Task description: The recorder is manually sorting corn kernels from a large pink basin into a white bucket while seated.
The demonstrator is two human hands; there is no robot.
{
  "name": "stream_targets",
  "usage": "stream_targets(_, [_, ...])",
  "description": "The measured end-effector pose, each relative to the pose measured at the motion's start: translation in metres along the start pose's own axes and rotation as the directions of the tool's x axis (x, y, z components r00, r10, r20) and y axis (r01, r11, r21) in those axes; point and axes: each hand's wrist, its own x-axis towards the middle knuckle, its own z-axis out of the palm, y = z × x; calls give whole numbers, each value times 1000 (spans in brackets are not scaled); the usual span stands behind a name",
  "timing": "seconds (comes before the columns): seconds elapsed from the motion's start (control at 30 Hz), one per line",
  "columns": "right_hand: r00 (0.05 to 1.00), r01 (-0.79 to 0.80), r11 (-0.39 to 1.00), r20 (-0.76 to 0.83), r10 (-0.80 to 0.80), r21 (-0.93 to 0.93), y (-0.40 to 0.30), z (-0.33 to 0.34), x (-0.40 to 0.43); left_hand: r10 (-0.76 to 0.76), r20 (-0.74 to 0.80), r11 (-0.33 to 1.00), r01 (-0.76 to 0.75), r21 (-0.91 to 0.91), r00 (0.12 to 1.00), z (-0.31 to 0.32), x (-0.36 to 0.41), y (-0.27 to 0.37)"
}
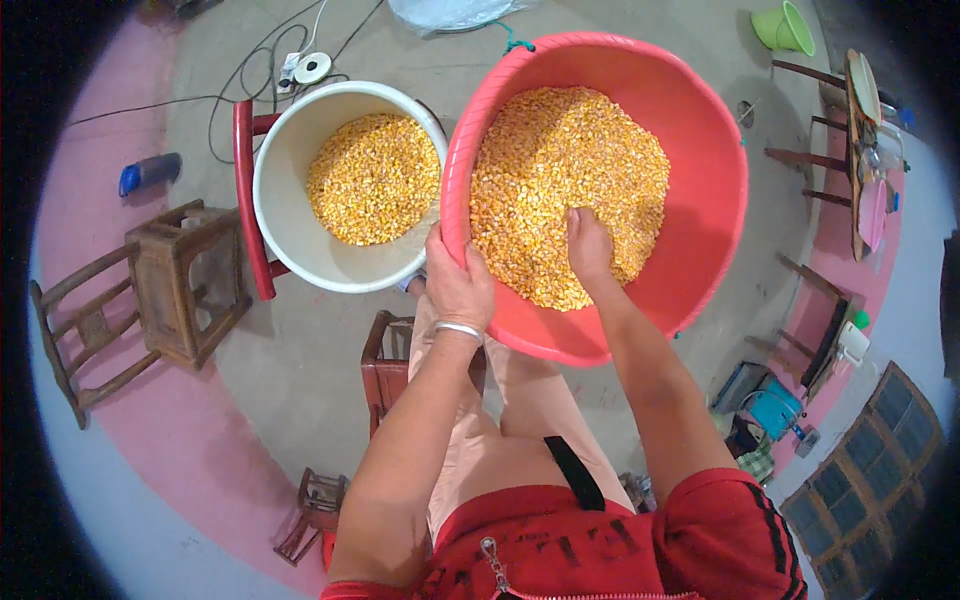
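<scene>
A large red plastic basin (697, 195) fills the right of centre, with a heap of yellow corn kernels (555, 165) in it. My left hand (459, 281) grips the basin's near left rim and wears a silver-coloured bangle. Inside the basin, my right hand (589, 244) is pushed into the kernels; most of its fingers are hidden. To the left stands a whitish bucket (281, 217), also part filled with corn kernels (375, 180). The basin's left rim overlaps the bucket's right edge.
A red wooden frame (253, 202) borders the bucket's left side. Cables and a white power strip (287, 71) lie beyond it. A brown wooden chair (161, 285) lies left, a red wooden stool (386, 367) near my legs. Far right are a cluttered table (855, 150) and a green bucket (784, 28).
</scene>
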Motion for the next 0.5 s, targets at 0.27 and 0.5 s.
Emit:
stream_targets(0.27, [817, -540, -138, 556, 155, 831, -31, -29, -3, -62, 61, 998, 64, -27, 996, -3, 1, 5])
stream_targets(0.5, [874, -486, -179, 475, -103, 855, -133, -104, -42, -71, 122, 979, 93, -183, 990, 0, -1, 7])
